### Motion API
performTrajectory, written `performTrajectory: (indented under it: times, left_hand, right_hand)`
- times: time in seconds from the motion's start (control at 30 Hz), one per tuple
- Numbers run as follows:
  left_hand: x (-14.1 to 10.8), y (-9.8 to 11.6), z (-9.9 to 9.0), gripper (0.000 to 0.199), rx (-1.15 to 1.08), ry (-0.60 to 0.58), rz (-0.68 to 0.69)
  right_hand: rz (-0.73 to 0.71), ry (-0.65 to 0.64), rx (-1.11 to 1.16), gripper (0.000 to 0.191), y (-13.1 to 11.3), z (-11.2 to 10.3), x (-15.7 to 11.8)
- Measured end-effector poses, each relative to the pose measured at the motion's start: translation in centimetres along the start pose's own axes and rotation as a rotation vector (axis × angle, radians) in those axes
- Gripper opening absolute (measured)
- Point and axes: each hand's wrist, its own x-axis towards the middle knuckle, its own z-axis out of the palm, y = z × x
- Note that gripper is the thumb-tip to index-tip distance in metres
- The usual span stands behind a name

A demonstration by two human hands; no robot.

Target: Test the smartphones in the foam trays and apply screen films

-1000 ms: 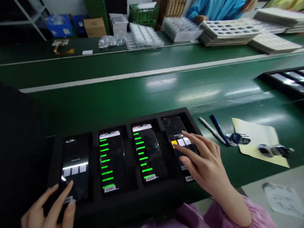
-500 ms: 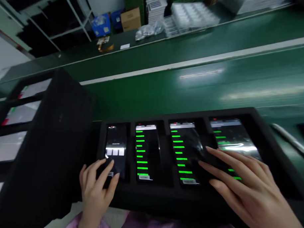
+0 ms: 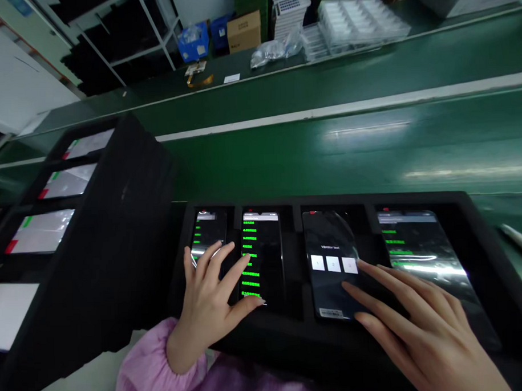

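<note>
A black foam tray (image 3: 294,314) holds several phones in slots. My left hand (image 3: 215,288) is spread, its fingers over the leftmost phone (image 3: 206,226) and the second phone (image 3: 265,246), which shows a list of green lines. The third phone (image 3: 329,233) reads "Vibrator test" above three white squares. My right hand (image 3: 415,315), fingers apart, has its fingertips at that phone's right edge, one beside the rightmost square. Under and behind the right hand lies the fourth phone (image 3: 410,233), with green lines and a light reflection. Neither hand holds anything.
At the left, a tall stack of black foam trays (image 3: 127,183) carries light-coloured screens. Behind runs a green work surface (image 3: 242,162) with a pale strip. Blue bins (image 3: 194,44), a cardboard box (image 3: 244,32) and clear plastic trays (image 3: 362,24) stand beyond. A white pen-like object (image 3: 519,240) lies right.
My left hand has moved right, reaching the second phone. The third phone's green list has given way to "Vibrator test", while the leftmost now shows green lines. The view has shifted slightly.
</note>
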Motion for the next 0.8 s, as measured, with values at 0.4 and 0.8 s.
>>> performTrajectory:
  times: [0.4, 0.8]
  left_hand:
    - [-0.6, 0.5, -0.1, 0.055, 0.003, 0.048, -0.017]
    - [-2.5, 0.7, 0.2, 0.053, -0.022, -0.025, 0.137]
  right_hand:
    - [-0.011, 0.023, 0.006, 0.029, 0.0, -0.1, 0.2]
    - [0.018, 0.009, 0.008, 0.025, -0.3, -0.3, 0.0]
